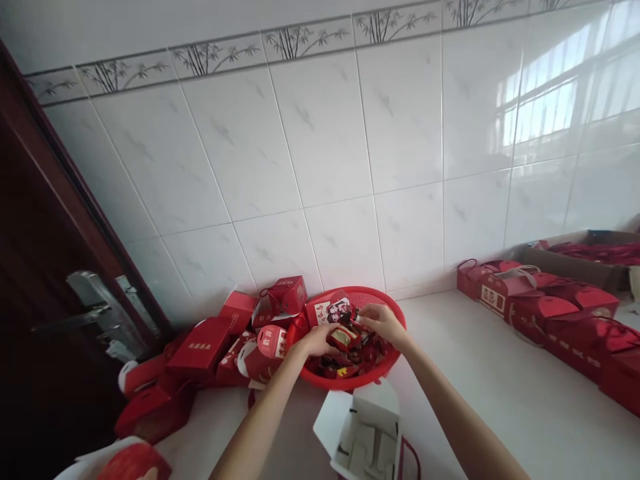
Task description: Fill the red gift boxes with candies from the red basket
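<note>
My left hand [317,341] and right hand [385,325] are apart, both inside the red mesh basket [399,317]. The wrapped sweets [373,352] lie beneath and between them; I cannot tell whether either hand has closed on one. Nearer me, an open white-lined box [371,433] stands on the worktop [440,360].

Wearer's hands [319,341]: two. Red basket [371,298]: one. Red boxes [203,348]: many, overlapping. Door handle [111,317]: one.
</note>
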`<action>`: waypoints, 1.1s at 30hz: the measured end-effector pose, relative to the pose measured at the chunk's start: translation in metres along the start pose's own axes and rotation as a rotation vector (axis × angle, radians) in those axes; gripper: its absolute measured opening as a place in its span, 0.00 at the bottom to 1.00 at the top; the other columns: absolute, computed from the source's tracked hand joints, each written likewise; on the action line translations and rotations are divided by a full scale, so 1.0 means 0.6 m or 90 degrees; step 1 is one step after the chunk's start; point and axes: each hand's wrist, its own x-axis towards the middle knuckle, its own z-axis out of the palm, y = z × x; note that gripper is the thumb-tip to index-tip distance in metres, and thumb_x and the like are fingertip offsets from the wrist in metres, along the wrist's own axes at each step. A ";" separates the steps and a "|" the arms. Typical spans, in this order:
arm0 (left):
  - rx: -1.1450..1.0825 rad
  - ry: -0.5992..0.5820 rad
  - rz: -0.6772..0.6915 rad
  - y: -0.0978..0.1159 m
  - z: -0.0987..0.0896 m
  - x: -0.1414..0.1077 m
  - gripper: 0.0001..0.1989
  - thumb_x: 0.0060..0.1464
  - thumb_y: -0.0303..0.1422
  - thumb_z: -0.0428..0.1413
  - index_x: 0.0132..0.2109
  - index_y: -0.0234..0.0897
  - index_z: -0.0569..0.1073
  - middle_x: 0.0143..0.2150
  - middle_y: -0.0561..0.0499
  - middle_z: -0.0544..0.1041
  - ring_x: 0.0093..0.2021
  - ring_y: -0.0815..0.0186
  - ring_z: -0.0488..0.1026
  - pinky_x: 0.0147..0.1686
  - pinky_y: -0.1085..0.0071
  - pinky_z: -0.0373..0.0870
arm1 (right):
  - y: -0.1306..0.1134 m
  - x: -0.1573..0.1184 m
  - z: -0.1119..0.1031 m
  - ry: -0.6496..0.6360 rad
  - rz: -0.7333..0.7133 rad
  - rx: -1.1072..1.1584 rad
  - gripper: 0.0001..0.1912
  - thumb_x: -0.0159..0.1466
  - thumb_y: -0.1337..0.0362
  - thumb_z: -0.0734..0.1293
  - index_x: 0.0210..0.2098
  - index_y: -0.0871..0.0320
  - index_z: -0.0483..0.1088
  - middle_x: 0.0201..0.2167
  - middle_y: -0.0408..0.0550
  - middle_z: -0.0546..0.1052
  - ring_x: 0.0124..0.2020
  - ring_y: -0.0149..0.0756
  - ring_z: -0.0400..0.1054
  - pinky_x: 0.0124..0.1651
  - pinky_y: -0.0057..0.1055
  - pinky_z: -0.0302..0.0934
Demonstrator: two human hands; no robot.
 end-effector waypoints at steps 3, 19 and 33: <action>0.037 0.019 0.002 -0.006 0.005 -0.001 0.24 0.45 0.32 0.64 0.53 0.39 0.79 0.54 0.42 0.80 0.55 0.50 0.75 0.56 0.61 0.68 | 0.006 0.001 -0.002 -0.043 0.001 -0.065 0.12 0.55 0.66 0.68 0.40 0.58 0.74 0.30 0.46 0.79 0.34 0.39 0.74 0.38 0.33 0.67; -0.210 0.161 0.110 0.056 0.006 -0.015 0.30 0.58 0.57 0.49 0.30 0.33 0.77 0.27 0.49 0.74 0.33 0.60 0.72 0.36 0.66 0.69 | -0.032 -0.018 -0.009 -0.100 -0.048 0.057 0.23 0.59 0.44 0.69 0.25 0.57 0.67 0.22 0.39 0.67 0.26 0.31 0.59 0.30 0.30 0.55; -0.348 0.156 0.104 0.080 0.013 -0.037 0.27 0.54 0.56 0.57 0.25 0.35 0.72 0.21 0.55 0.65 0.25 0.68 0.62 0.27 0.71 0.63 | -0.044 -0.022 -0.017 -0.047 -0.009 0.183 0.24 0.53 0.44 0.74 0.32 0.59 0.74 0.26 0.42 0.74 0.27 0.31 0.63 0.30 0.29 0.58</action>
